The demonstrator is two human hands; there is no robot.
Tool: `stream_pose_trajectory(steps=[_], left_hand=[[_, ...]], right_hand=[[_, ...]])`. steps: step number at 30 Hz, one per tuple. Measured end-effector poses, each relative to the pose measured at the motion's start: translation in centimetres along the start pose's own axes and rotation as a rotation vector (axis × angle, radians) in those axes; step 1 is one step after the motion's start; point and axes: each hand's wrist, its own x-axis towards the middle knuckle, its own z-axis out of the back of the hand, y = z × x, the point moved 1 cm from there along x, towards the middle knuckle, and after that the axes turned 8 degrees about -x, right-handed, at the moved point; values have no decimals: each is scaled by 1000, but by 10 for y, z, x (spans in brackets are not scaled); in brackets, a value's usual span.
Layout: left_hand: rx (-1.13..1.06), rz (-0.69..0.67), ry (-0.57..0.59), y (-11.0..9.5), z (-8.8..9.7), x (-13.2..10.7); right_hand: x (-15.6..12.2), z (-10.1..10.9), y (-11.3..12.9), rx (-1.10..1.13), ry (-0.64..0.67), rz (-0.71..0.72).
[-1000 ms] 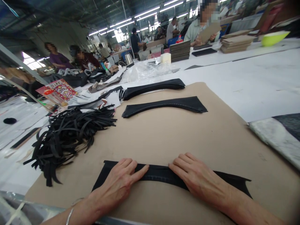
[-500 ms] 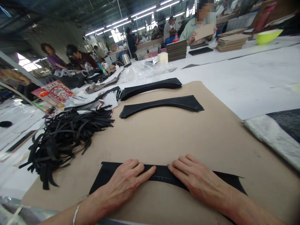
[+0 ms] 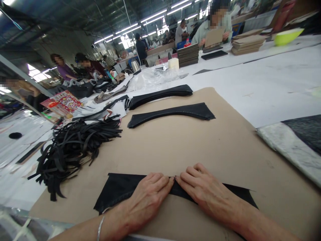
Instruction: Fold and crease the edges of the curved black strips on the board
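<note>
My left hand (image 3: 147, 197) and right hand (image 3: 200, 190), both flat and open, press the black strip (image 3: 117, 192) onto the brown board (image 3: 188, 144) at its near edge; uneven pressure could crease or skew it.

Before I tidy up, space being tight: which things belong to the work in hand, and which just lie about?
In hand: black piece under left hand and right hand; brown board.
Lying about: strip heap; curved piece mid-board; green bowl; red packet.
</note>
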Motion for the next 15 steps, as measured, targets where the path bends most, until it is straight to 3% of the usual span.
stream_pose_trajectory(steps=[4,11,13,15], left_hand=[[40,60,-21,10,-3,-19],[254,177,-95,67,15,-113],[353,248,-134,73,26,-123],[402,309,-225,64,34,-112]], right_hand=[[-1,1,0,6,-11,2],[0,2,-2,-5,-40,21],[-1,1,-2,-13,-52,24],[-1,0,-2,-18,-54,29]])
